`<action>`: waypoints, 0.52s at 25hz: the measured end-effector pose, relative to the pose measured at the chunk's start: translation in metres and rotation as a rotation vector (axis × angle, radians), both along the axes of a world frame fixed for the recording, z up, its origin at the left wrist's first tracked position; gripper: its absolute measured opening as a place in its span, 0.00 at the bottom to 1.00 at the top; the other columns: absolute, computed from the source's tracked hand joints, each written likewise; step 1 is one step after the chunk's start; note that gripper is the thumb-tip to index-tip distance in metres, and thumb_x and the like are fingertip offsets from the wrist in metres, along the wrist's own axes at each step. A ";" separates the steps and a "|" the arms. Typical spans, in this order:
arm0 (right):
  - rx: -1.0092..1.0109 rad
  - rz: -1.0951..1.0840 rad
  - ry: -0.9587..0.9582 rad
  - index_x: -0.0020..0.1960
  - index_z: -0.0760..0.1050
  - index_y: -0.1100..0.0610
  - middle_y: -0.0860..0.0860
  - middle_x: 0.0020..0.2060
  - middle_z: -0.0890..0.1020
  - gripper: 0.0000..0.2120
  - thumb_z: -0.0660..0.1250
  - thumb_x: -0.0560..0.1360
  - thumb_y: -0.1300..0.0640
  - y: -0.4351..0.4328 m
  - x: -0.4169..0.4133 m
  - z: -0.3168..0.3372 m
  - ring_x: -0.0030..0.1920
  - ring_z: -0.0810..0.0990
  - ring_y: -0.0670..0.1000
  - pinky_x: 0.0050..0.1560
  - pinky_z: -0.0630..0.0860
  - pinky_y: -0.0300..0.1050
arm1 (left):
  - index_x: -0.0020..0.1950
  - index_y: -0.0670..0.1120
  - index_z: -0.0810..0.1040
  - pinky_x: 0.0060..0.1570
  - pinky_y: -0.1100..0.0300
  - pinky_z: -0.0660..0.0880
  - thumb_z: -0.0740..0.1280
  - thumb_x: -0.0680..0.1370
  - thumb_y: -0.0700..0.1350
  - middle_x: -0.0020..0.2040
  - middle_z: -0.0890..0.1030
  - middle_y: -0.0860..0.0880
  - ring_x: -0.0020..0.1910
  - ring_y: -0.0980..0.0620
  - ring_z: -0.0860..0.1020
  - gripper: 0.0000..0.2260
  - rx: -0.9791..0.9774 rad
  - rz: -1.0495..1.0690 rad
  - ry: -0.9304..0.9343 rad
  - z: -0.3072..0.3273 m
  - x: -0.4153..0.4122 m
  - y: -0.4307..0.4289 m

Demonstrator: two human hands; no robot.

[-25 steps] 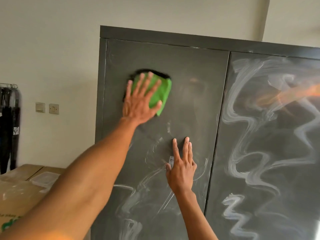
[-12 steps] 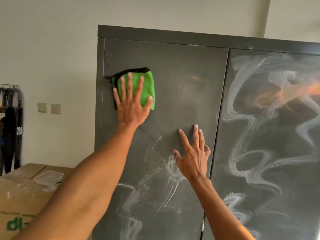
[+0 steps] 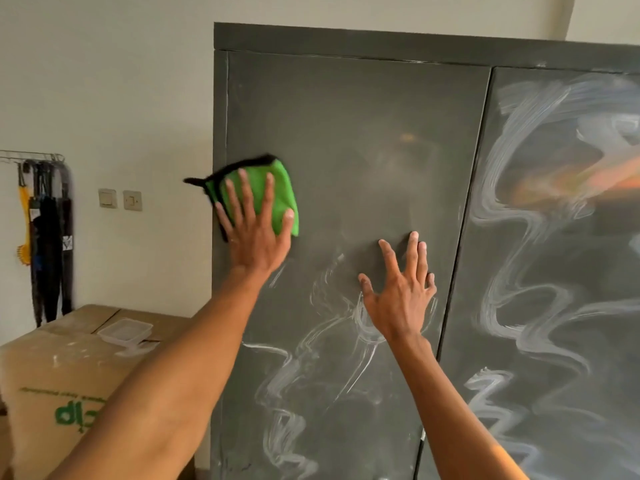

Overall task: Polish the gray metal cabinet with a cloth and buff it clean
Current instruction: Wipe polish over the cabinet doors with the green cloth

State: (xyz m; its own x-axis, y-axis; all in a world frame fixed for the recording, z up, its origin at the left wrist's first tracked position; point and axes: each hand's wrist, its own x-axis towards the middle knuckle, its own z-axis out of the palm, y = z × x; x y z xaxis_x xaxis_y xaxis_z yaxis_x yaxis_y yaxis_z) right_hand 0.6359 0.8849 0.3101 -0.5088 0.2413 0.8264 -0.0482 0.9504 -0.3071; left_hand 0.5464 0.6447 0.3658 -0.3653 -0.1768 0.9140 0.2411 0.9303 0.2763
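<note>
the tall gray metal cabinet (image 3: 363, 126) stands against a pale wall, both doors closed. the left hand (image 3: 258, 237) lies flat with its fingers straight and spread, pressing a folded green microfibre cloth with black edging (image 3: 282, 188) against the left door near its left rim; a black corner of the cloth pokes out past the cabinet's side. the right hand (image 3: 401, 296) is likewise released, fingers splayed, resting on the same door lower and to the right, close to the seam between the doors, and holds nothing. white swirled polish streaks (image 3: 509, 237) cover the right door and the lower part of the left one (the upper left door looks dull and even). left of the cabinet sits a brown cardboard box (image 3: 52, 368) with a clear plastic tub (image 3: 126, 330) on top. two beige wall switches (image 3: 120, 199) are on the wall above it, and dark straps (image 3: 48, 237) hang from a wire rack.
</note>
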 end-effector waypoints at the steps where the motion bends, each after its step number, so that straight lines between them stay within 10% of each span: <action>1: -0.038 0.009 0.011 0.77 0.64 0.43 0.52 0.83 0.46 0.34 0.72 0.74 0.41 -0.005 -0.001 0.002 0.82 0.46 0.56 0.72 0.61 0.72 | 0.84 0.59 0.49 0.78 0.33 0.44 0.55 0.81 0.65 0.85 0.45 0.44 0.83 0.39 0.44 0.33 -0.174 -0.023 0.006 -0.019 0.002 0.002; 4: -0.057 0.012 0.016 0.76 0.64 0.44 0.53 0.83 0.47 0.34 0.73 0.73 0.41 -0.008 -0.002 0.003 0.82 0.47 0.56 0.71 0.61 0.72 | 0.83 0.62 0.49 0.77 0.32 0.50 0.52 0.80 0.70 0.85 0.44 0.47 0.83 0.43 0.43 0.33 -0.471 -0.052 -0.012 -0.044 0.000 -0.038; 9: -0.041 -0.031 0.005 0.75 0.65 0.44 0.53 0.83 0.48 0.34 0.73 0.73 0.40 -0.009 -0.001 0.005 0.82 0.48 0.57 0.71 0.61 0.70 | 0.84 0.58 0.49 0.77 0.31 0.42 0.53 0.80 0.68 0.84 0.42 0.42 0.83 0.37 0.41 0.35 0.026 -0.021 -0.082 -0.065 0.008 0.012; 13: -0.040 -0.014 0.001 0.75 0.65 0.44 0.54 0.82 0.48 0.34 0.73 0.73 0.39 -0.008 0.000 0.007 0.81 0.49 0.57 0.72 0.61 0.68 | 0.83 0.64 0.48 0.76 0.28 0.48 0.53 0.81 0.70 0.85 0.41 0.47 0.83 0.43 0.39 0.33 -0.506 -0.151 -0.064 -0.091 0.016 0.043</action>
